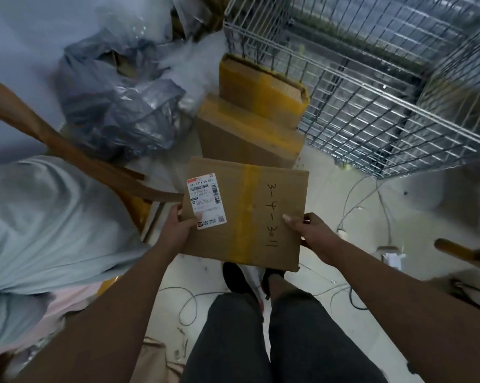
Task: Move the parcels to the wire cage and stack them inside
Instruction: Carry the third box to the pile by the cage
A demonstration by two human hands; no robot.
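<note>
Parcel (247, 214): left hand (182, 226) and right hand (312, 230) clamp opposite edges, keeping it level for transfer; wire cage (385, 106) stands beyond the right-hand grip.

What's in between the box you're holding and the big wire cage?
In the head view, only a strip of pale floor separates the held box from the wire cage. Two taped boxes sit left of it.
</note>
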